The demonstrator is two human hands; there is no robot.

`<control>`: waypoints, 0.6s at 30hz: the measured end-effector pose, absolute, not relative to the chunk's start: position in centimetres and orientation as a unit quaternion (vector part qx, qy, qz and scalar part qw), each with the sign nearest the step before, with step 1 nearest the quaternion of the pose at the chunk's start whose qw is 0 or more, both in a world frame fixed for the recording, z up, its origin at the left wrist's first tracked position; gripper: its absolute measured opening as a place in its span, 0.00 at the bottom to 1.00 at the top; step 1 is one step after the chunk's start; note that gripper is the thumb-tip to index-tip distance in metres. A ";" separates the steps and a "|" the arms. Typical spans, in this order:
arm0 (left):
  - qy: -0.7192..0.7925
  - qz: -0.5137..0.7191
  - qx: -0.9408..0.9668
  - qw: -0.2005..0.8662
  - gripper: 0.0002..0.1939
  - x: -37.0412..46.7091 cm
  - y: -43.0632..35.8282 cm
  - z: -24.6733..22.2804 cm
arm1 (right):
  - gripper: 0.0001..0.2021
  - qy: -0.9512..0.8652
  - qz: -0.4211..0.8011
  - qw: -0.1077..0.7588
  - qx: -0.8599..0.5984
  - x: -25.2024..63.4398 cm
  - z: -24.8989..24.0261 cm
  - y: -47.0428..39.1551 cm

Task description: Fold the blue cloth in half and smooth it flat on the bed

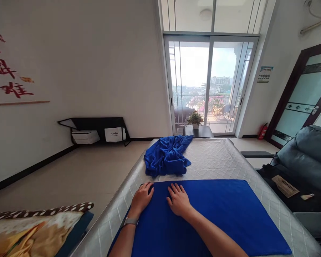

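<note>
A blue cloth [216, 210] lies spread flat on a silver-grey quilted mattress [211, 157]. At its far left corner rests my left hand [142, 198], fingers spread and slightly bent over the edge, with a grey band on the wrist. My right hand [178, 200] lies flat on the cloth near its far edge, fingers apart, a little to the right of the left one. Beyond both hands, a crumpled heap of blue cloth [167, 156] sits at the far left part of the mattress. Neither hand touches that heap.
A patterned pillow or bedding [42, 228] is at the lower left. On the right stands a dark armchair [307, 160] with a cardboard piece [285, 185] on it. Past the mattress, a potted plant [195, 120] stands on a dark seat before glass doors. A black rack [96, 125] holds white boxes.
</note>
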State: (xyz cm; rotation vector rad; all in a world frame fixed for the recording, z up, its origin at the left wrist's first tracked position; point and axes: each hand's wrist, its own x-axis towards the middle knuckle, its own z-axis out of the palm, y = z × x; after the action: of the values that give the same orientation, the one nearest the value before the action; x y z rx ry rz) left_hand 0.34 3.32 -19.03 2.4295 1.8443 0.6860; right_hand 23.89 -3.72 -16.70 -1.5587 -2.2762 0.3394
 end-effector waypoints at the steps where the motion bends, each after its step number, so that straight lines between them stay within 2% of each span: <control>1: 0.592 0.213 0.777 0.009 0.22 0.2 3.4 -19.1 | 0.30 -0.804 0.120 0.176 -0.556 24.9 -16.7 -3.7; 11: 0.607 0.172 0.776 0.006 0.25 -0.4 3.8 -20.2 | 0.31 -0.710 0.061 0.087 -0.696 44.4 -17.5 -5.6; 18: 0.607 0.161 0.778 0.013 0.26 -0.6 3.9 -20.5 | 0.29 -0.634 -0.002 0.077 -0.770 58.3 -19.5 -8.8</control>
State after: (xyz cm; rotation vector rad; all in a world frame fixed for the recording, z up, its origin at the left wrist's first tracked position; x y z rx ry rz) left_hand -0.56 3.93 -20.51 2.4239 1.8925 0.5003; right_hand 58.29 -8.76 -19.49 -2.3062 -1.8986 -0.0050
